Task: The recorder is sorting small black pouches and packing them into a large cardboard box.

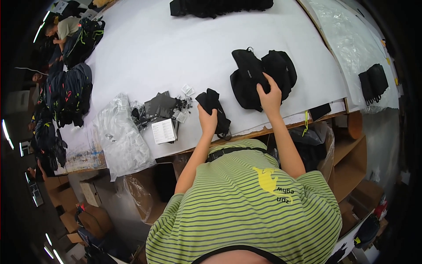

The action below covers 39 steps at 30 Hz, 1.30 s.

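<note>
Left hand (208, 121): fingers closed around the near side of a small, narrow black fabric pouch (213, 100), thumb lying on top. The pouch is at the near edge of the table, its long side slanting toward the person; a thin dark loop shows at its near end.

Right hand (270, 97): thumb and forefinger spread, touching a large, folded black fabric piece (246, 72) with a small pale mark on its face. Whether the fingers pinch the cloth cannot be told. This piece lies to the right of the pouch, the two apart, with a rounded lobe on its right side.

Support: a broad white-topped table (145, 44) with a worn brown edge.

Left of the pouch: a stack of white printed cards (164, 131); flat dark grey packets (161, 105), just behind the cards; small clear packets (188, 90); a large clear plastic bag (125, 147) holding whitish pieces, overhanging the near edge.

Far side: a long, ruffled black fabric bundle (224, 6).

Right side: a clear plastic sheet (340, 33); upon it, a dark folded fabric item (373, 83).

Left side: dark backpacks with bright cords (68, 94); beyond them, a co-worker in a pale top (68, 28), leaning forward.
</note>
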Each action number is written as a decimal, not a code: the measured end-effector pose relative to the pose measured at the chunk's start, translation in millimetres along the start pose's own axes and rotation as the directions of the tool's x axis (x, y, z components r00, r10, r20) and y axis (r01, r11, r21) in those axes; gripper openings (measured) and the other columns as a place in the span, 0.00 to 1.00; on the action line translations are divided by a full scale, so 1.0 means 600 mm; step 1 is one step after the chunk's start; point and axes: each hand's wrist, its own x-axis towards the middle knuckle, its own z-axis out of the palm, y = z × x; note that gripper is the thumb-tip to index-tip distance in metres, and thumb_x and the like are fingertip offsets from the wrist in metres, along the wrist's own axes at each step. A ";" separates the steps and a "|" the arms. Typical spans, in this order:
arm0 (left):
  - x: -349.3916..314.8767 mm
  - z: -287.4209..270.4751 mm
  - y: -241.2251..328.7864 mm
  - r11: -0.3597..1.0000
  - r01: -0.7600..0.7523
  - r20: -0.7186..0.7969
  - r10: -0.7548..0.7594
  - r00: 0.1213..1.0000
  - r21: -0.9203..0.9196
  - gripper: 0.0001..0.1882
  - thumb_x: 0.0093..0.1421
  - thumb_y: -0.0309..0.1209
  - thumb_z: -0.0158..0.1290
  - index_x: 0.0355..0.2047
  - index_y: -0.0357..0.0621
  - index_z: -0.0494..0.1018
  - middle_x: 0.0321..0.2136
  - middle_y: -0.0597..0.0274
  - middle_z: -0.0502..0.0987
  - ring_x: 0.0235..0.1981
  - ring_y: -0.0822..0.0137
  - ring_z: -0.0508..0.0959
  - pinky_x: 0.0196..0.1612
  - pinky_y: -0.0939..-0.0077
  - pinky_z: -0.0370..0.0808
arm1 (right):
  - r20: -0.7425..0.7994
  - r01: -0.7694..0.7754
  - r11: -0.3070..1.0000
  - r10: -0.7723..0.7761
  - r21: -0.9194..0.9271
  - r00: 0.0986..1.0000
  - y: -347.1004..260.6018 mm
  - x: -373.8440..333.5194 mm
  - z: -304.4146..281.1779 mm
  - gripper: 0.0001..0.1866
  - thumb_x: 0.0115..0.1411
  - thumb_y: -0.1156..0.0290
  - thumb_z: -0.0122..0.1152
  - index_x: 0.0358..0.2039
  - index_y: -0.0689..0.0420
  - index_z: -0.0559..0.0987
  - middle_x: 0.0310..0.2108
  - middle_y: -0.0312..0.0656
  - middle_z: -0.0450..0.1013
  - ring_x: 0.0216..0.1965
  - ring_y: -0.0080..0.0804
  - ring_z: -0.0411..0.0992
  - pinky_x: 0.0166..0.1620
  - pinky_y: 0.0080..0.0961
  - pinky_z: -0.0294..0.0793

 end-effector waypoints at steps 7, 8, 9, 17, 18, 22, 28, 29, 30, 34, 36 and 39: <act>0.020 -0.021 -0.017 0.996 -0.032 0.035 0.029 0.999 0.086 0.39 0.51 0.36 0.57 0.57 0.31 0.52 0.53 0.37 0.61 0.55 0.45 0.63 0.57 0.62 0.60 | 0.537 -0.165 0.977 0.211 -0.133 0.817 0.015 -0.123 0.086 0.31 0.51 0.64 0.62 0.54 0.59 0.66 0.45 0.50 0.69 0.44 0.47 0.70 0.46 0.35 0.70; 0.019 -0.017 -0.016 1.000 -0.012 0.030 0.011 0.999 0.025 0.45 0.50 0.44 0.60 0.58 0.29 0.51 0.55 0.38 0.59 0.56 0.45 0.62 0.58 0.63 0.59 | 0.584 -0.140 0.979 0.201 -0.149 0.786 0.031 -0.142 0.100 0.32 0.51 0.62 0.62 0.55 0.59 0.65 0.46 0.51 0.68 0.45 0.47 0.70 0.46 0.35 0.70; 0.018 -0.016 -0.014 1.000 -0.009 0.027 0.009 1.000 0.028 0.45 0.50 0.44 0.60 0.58 0.29 0.51 0.55 0.38 0.59 0.56 0.45 0.62 0.58 0.63 0.59 | 0.631 -0.112 0.980 0.190 -0.163 0.752 0.028 -0.151 0.108 0.34 0.51 0.60 0.62 0.57 0.58 0.64 0.47 0.52 0.67 0.46 0.47 0.69 0.47 0.36 0.69; 0.012 -0.008 0.001 0.998 -0.051 0.040 0.050 0.998 0.040 0.59 0.42 0.51 0.65 0.60 0.26 0.44 0.56 0.35 0.56 0.58 0.45 0.59 0.59 0.62 0.59 | 0.699 -0.333 0.940 0.290 -0.078 0.654 0.046 -0.147 0.116 0.35 0.53 0.61 0.61 0.59 0.57 0.62 0.50 0.52 0.68 0.47 0.44 0.70 0.49 0.34 0.70; 0.012 -0.005 -0.001 0.998 -0.053 0.040 0.051 0.998 0.038 0.59 0.42 0.51 0.65 0.60 0.26 0.44 0.56 0.35 0.56 0.58 0.45 0.59 0.59 0.62 0.59 | 0.677 -0.365 0.930 0.298 -0.046 0.674 0.049 -0.147 0.119 0.34 0.54 0.61 0.60 0.59 0.57 0.62 0.51 0.52 0.68 0.47 0.43 0.71 0.48 0.33 0.70; 0.014 0.001 -0.009 0.991 -0.076 0.008 0.075 0.997 0.114 0.59 0.42 0.50 0.65 0.60 0.25 0.44 0.58 0.34 0.54 0.59 0.44 0.58 0.59 0.62 0.58 | 0.669 -0.250 0.968 0.161 0.038 0.725 0.065 -0.147 0.132 0.31 0.54 0.63 0.60 0.57 0.56 0.65 0.47 0.49 0.70 0.45 0.41 0.71 0.47 0.33 0.70; 0.016 0.001 -0.011 0.986 -0.051 0.013 0.050 0.999 0.159 0.59 0.42 0.49 0.65 0.61 0.26 0.43 0.58 0.36 0.54 0.59 0.44 0.57 0.60 0.62 0.58 | 0.280 0.272 0.848 -0.153 -0.456 0.948 0.103 -0.081 0.116 0.27 0.47 0.66 0.63 0.50 0.53 0.70 0.41 0.42 0.66 0.43 0.40 0.65 0.43 0.35 0.67; 0.017 0.001 -0.012 0.988 -0.058 0.023 0.056 0.998 0.146 0.58 0.42 0.49 0.65 0.61 0.27 0.43 0.58 0.36 0.54 0.59 0.44 0.57 0.59 0.62 0.58 | 0.274 0.312 0.745 -0.179 -0.590 0.945 0.107 -0.074 0.113 0.28 0.47 0.66 0.63 0.50 0.51 0.70 0.42 0.42 0.65 0.43 0.40 0.64 0.43 0.36 0.67; 0.017 0.003 -0.009 0.988 -0.065 0.025 0.062 0.998 0.144 0.58 0.42 0.49 0.65 0.61 0.27 0.43 0.58 0.36 0.54 0.59 0.44 0.57 0.59 0.62 0.58 | 0.288 0.349 0.715 -0.211 -0.606 0.934 0.115 -0.068 0.110 0.29 0.46 0.68 0.63 0.52 0.49 0.69 0.40 0.42 0.66 0.40 0.40 0.66 0.38 0.33 0.69; 0.015 0.000 -0.005 0.985 -0.052 0.033 0.047 0.998 0.163 0.58 0.43 0.48 0.65 0.61 0.28 0.43 0.58 0.37 0.55 0.59 0.45 0.58 0.59 0.61 0.59 | 0.302 0.276 0.816 -0.132 -0.507 0.944 0.127 -0.036 0.108 0.28 0.48 0.73 0.58 0.53 0.51 0.69 0.38 0.41 0.68 0.37 0.37 0.67 0.34 0.30 0.69; 0.013 -0.006 -0.007 0.987 -0.042 0.030 0.038 0.999 0.157 0.58 0.43 0.48 0.65 0.61 0.28 0.43 0.58 0.37 0.54 0.58 0.45 0.59 0.59 0.61 0.59 | 0.137 -0.044 0.988 0.023 0.151 0.990 0.121 -0.018 0.090 0.25 0.50 0.79 0.50 0.52 0.53 0.70 0.36 0.39 0.71 0.31 0.32 0.69 0.33 0.29 0.71; 0.005 -0.004 -0.008 0.987 -0.038 0.028 0.034 0.999 0.159 0.58 0.43 0.48 0.65 0.61 0.28 0.42 0.60 0.37 0.52 0.60 0.44 0.56 0.60 0.61 0.57 | 0.421 -0.451 0.662 0.219 0.598 0.880 0.116 -0.023 0.091 0.29 0.47 0.85 0.44 0.51 0.49 0.73 0.23 0.33 0.69 0.21 0.18 0.64 0.28 0.18 0.66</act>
